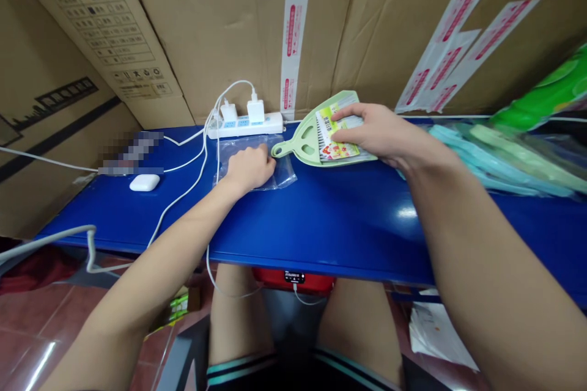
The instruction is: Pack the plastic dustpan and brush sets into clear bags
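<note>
My left hand (250, 168) rests on a transparent plastic bag (282, 174) lying flat on the blue table (321, 226), its fingers curled over the bag. My right hand (371, 131) lies across a pale green plastic dustpan (305, 146), and its fingers and thumb hold the dustpan's head. A printed paper card (334, 140) sits on the dustpan, partly under my right fingers. The dustpan's handle points left, towards the bag, and almost touches it.
A white power strip (245, 126) with plugged-in chargers stands behind the bag, and white cables (192, 180) cross the table. A small white oval case (144, 182) lies at left. Bagged green and teal plastic goods (504, 159) lie at right. Cardboard boxes (229, 24) form the back wall.
</note>
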The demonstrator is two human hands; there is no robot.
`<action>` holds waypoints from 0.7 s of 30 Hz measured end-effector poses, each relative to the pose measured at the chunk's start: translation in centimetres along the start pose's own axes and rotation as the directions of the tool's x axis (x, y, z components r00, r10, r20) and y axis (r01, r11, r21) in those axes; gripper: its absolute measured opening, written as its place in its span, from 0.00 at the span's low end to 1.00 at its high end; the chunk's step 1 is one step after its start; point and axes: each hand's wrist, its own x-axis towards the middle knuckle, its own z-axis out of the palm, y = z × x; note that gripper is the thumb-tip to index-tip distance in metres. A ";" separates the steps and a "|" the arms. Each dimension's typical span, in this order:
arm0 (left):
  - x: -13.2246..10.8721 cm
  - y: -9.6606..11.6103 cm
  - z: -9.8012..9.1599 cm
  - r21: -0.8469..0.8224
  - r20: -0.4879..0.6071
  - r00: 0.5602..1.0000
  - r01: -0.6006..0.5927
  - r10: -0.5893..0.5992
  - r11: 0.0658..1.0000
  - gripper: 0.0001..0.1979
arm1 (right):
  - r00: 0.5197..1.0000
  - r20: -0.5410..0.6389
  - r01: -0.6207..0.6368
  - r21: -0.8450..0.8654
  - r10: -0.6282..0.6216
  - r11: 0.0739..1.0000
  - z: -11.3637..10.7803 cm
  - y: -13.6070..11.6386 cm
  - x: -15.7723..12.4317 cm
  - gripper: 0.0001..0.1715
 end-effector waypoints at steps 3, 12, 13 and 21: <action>0.0 0.1 -0.1 0.027 0.006 1.000 0.002 -0.002 1.000 0.09 | 0.999 0.013 -0.048 -0.004 0.048 0.999 -0.2 -0.9 -0.4 0.32; -0.2 0.7 -0.3 0.062 -0.059 0.997 0.043 -0.040 0.997 0.08 | 0.998 0.059 -0.021 0.047 0.018 0.999 0.0 -1.3 -0.6 0.31; -0.2 0.7 -0.3 0.058 -0.066 0.997 0.038 -0.034 0.998 0.06 | 0.998 0.061 -0.034 0.038 0.031 0.999 0.0 -1.4 -0.8 0.31; -0.5 0.5 -0.8 -0.038 -0.165 0.985 0.037 -0.042 0.999 0.10 | 0.992 0.073 -0.106 0.071 0.101 0.992 1.1 -2.8 -1.7 0.34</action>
